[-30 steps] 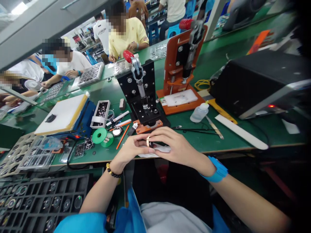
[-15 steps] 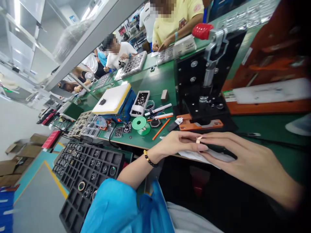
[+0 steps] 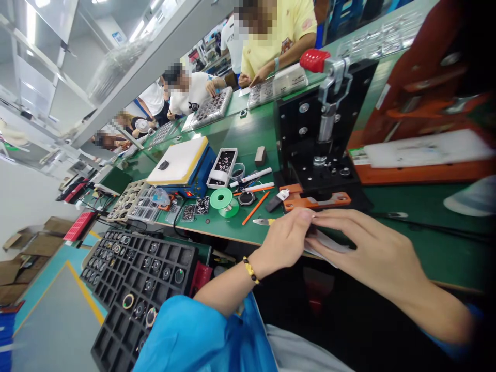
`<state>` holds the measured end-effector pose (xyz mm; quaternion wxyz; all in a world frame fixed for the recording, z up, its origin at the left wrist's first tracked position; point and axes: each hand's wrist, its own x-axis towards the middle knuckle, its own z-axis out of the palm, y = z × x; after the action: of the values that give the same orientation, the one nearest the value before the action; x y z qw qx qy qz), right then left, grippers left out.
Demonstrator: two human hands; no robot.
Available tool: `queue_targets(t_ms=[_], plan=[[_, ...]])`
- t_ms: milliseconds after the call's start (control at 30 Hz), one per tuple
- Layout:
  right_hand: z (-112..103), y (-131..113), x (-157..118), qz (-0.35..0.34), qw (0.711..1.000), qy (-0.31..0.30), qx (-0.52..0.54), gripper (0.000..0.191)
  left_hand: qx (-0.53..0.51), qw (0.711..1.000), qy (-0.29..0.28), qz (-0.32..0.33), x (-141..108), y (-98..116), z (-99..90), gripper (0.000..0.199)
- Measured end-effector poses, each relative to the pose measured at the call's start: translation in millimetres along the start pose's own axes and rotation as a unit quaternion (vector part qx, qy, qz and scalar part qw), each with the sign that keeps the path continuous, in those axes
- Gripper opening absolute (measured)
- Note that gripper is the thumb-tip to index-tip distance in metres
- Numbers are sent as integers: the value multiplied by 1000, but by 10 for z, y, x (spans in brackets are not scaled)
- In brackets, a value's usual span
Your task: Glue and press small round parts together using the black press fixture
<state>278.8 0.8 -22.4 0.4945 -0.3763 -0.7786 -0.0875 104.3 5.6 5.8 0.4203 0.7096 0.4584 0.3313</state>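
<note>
At six o'clock from the black press (image 3: 292, 124), the left hand (image 3: 285, 240) and right hand (image 3: 374, 243) pinch a small part (image 3: 313, 217), mostly hidden, probably light, stiff and scratchable, best held by its edges.

Over the front edge of the green-topped bench (image 3: 253, 129), the left hand (image 3: 287, 240) and the right hand (image 3: 372, 248) meet at the fingertips; what they may hold is too hidden to tell. Just beyond them stands a black metal press (image 3: 292, 132) with a red-gripped lever (image 3: 314, 61). Farther left lie a thin orange stick (image 3: 256, 207) and a green plastic spool (image 3: 225, 201). A black compartmented tray (image 3: 116, 323) of round parts (image 3: 128, 301) sits at lower left.
</note>
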Motion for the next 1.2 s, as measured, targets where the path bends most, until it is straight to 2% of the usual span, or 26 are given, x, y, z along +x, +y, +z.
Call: queue_targets(t_ms=[67, 133, 333, 467, 700, 933, 1200], plan=[[45, -46, 0, 0, 1000, 5, 1, 13, 50, 998, 49, -4, -17, 6, 48, 57], [77, -80, -6, 3, 1000, 9, 0, 12, 86, 994, 66, -15, -15, 8, 73, 57], [133, -136, -13, 26, 999, 21, -5, 17, 147, 985, 76, -49, 26, 15, 98, 56], [162, -166, -17, 40, 999, 29, -8, 14, 176, 980, 87, -35, 40, -19, 126, 54], [171, -181, -59, 51, 998, 36, -20, 15, 243, 967, 65, -29, 58, -57, 153, 48], [195, -194, -55, 58, 997, 52, -28, 13, 194, 978, 70, -30, 56, -122, 166, 48], [204, -223, -56, 66, 995, 57, -42, 17, 121, 987, 79, -70, 71, -76, 140, 47]])
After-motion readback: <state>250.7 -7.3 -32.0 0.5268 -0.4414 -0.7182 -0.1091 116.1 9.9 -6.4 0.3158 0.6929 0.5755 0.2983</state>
